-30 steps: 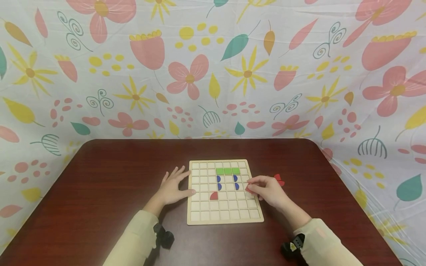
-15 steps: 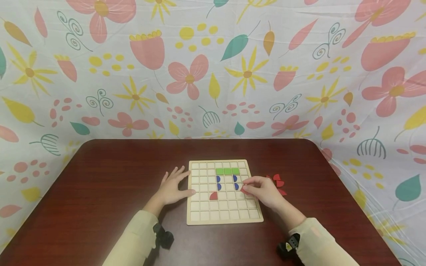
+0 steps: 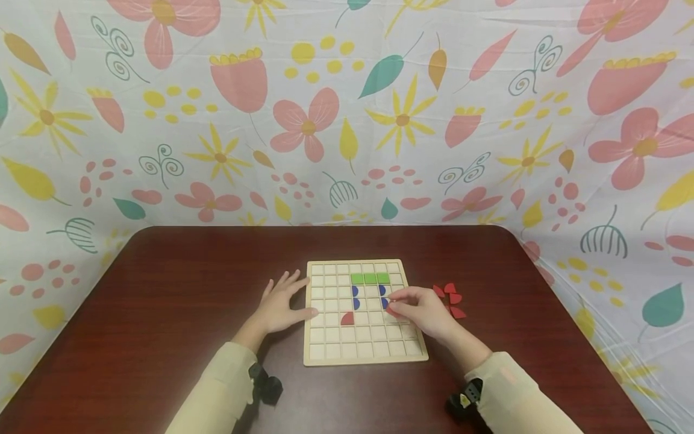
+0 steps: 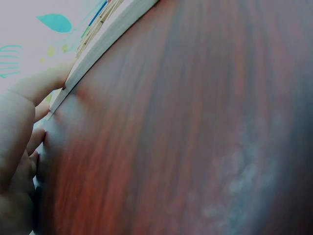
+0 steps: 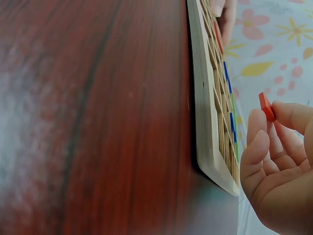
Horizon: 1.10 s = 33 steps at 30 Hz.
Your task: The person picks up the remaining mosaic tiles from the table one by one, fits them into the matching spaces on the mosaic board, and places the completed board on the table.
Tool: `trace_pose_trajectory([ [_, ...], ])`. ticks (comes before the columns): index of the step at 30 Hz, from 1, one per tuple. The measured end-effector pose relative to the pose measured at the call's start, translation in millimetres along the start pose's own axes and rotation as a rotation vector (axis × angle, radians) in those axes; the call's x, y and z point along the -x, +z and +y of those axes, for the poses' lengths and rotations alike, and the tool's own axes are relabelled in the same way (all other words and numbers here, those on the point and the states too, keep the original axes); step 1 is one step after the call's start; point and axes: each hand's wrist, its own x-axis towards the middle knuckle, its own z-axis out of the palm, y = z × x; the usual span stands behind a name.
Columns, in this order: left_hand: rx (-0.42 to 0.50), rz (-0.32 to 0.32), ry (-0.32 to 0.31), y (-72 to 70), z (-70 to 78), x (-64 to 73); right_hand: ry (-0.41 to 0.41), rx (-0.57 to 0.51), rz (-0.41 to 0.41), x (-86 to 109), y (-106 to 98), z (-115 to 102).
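A wooden grid board point(image 3: 365, 361) lies on the table, its squares framed by thin ridges. Three green square tiles point(image 3: 370, 278) form a row near its far side. Below them sit several blue half-round tiles point(image 3: 355, 304) in two columns. One red quarter-round tile point(image 3: 347, 318) occupies a square left of centre. My left hand point(image 3: 278, 308) rests at the board's left edge with spread fingers, its thumb and a fingertip touching the rim. Between thumb and index finger, my right hand point(image 3: 428, 310) pinches another red tile point(image 5: 266, 107) above the board's right half.
Several loose red tiles point(image 3: 454, 298) lie on the dark wooden table point(image 3: 190, 289), right of the board beyond my right hand. A flower-printed cloth point(image 3: 347, 120) hangs behind the table and along its sides. Each wrist wears a small black camera point(image 3: 265, 384).
My right hand has moved left over the board with the pinched red tile, uncovering more of the loose red tiles behind it. The left hand has stayed in place.
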Motion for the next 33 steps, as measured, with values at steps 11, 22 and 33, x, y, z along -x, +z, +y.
trace_pose_trajectory([
  [11, 0.007, -0.003, -0.003, 0.0, 0.0, 0.4, 0.003, 0.032, -0.002, -2.1, 6.4, -2.9],
  [22, -0.004, -0.006, -0.014, 0.8, -1.1, -1.4, -0.036, 0.011, -0.040, -5.7, 13.1, -5.3],
  [33, -0.006, -0.003, -0.016, -1.1, 2.0, 0.1, -0.018, 0.035, -0.069, -7.2, 17.6, -6.9],
])
